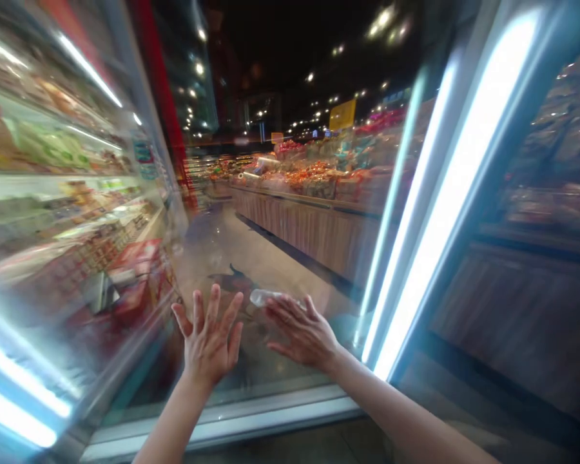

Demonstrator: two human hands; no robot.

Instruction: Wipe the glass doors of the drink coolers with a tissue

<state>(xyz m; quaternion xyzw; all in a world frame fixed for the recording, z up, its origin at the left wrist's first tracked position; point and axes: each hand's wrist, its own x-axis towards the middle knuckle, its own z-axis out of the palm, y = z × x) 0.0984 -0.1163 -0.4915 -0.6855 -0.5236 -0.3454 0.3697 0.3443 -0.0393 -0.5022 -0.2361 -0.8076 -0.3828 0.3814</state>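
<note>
A glass pane (290, 258) fills the middle of the view, lit along its sides. My left hand (207, 345) is raised in front of it with the fingers spread and nothing in them. Whether its fingertips touch the glass I cannot tell. To its right, my right hand (302, 332) presses flat over a white wiping cloth (263, 297). Only the cloth's edge shows, past the fingertips; the rest is hidden under the palm. Faint dark reflections lie on the glass near both hands.
On the left are lit shelves (53, 171) with packaged goods, blurred. Bright light tubes (457, 200) run up the right side. Beyond the glass, a long wood-sided display counter (294, 216) holds heaped goods beside an aisle floor (270, 254). A pale frame rail (232, 422) crosses the bottom.
</note>
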